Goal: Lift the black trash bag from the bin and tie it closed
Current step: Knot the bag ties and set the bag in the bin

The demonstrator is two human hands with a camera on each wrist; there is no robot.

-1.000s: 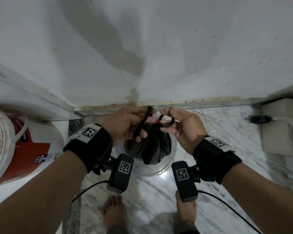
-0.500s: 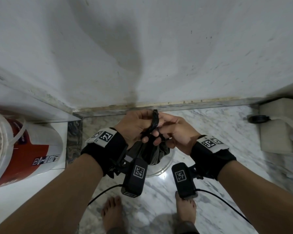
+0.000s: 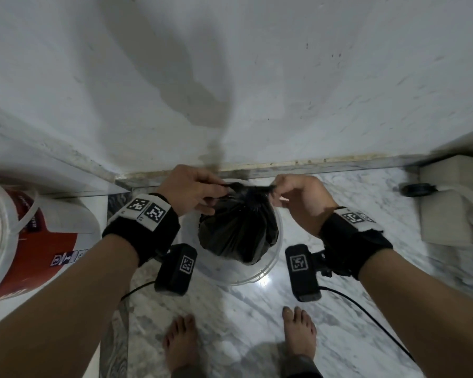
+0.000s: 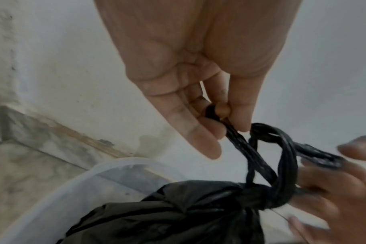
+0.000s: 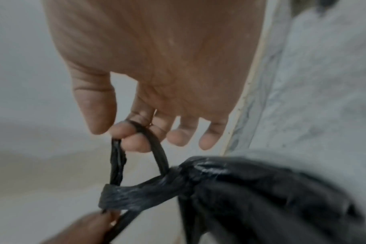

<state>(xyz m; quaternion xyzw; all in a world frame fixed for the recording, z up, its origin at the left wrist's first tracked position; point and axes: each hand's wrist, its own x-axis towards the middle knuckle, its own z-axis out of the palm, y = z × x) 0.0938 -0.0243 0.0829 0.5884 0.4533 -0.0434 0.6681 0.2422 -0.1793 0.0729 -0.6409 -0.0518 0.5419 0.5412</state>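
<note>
The black trash bag point(image 3: 238, 230) hangs bunched above the clear plastic bin point(image 3: 257, 276) on the marble floor. Its two twisted handle strips cross in a loose knot point(image 4: 267, 189) over the gathered neck. My left hand point(image 3: 200, 192) pinches the left strip point(image 4: 234, 132) between thumb and fingers. My right hand point(image 3: 292, 197) holds the right strip point(image 5: 155, 140), which loops over its index and middle fingers. The strips stretch sideways between the hands. The bag point(image 5: 261, 198) fills the lower right of the right wrist view.
A white wall point(image 3: 230, 77) rises just behind the bin. A red and white bucket point(image 3: 25, 241) stands at the left. A beige box point(image 3: 453, 203) with a black wheel sits at the right. My bare feet point(image 3: 180, 342) stand on the marble floor just before the bin.
My hands were together over the bag's neck crossing the strips; they have moved apart sideways, stretching the strips and drawing the knot down.
</note>
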